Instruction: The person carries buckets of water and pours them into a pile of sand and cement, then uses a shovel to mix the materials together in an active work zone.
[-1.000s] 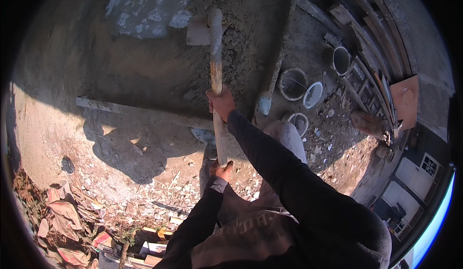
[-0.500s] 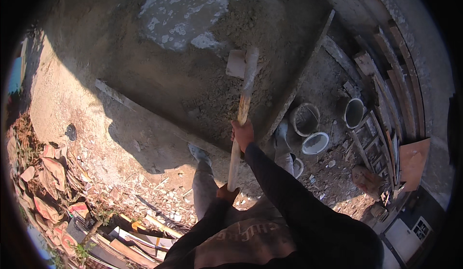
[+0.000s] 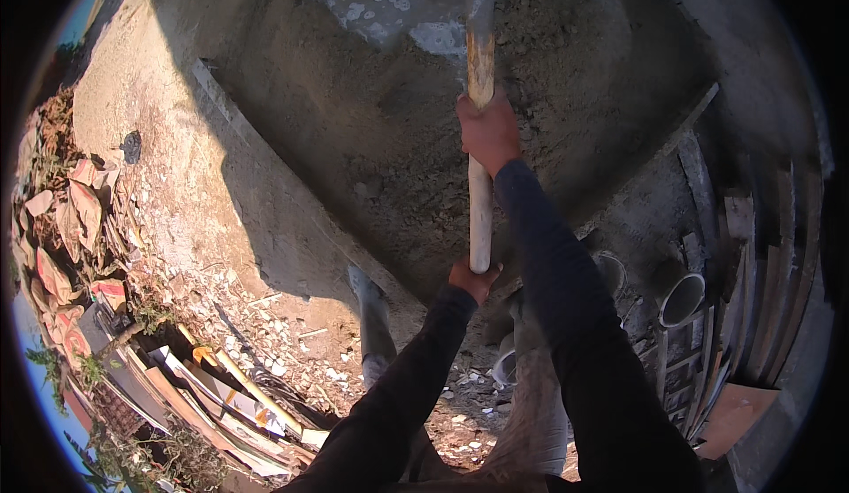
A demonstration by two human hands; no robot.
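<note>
Both of my hands grip the long wooden handle of a hoe (image 3: 480, 201), which points away from me. My right hand (image 3: 489, 128) is wrapped round the middle of the handle, and my left hand (image 3: 475, 281) closes on its near end. At the top edge the blade is dark and hard to make out. Beneath the hoe lies a bed of grey sand and cement mix (image 3: 398, 139), with a watery, whitish-flecked puddle (image 3: 389, 7) at its far side.
A board (image 3: 265, 152) edges the mix on the left, and another (image 3: 699, 108) on the right. Buckets (image 3: 683, 300) stand at right beside stacked planks (image 3: 738, 290). Rubble (image 3: 256, 334), torn paper sacks (image 3: 84, 210) and scrap boards (image 3: 212, 431) lie at left.
Both hands have pushed the hoe forward, away from my body, its head going from the crumbly mix to the puddle's far side. My view has shifted too.
</note>
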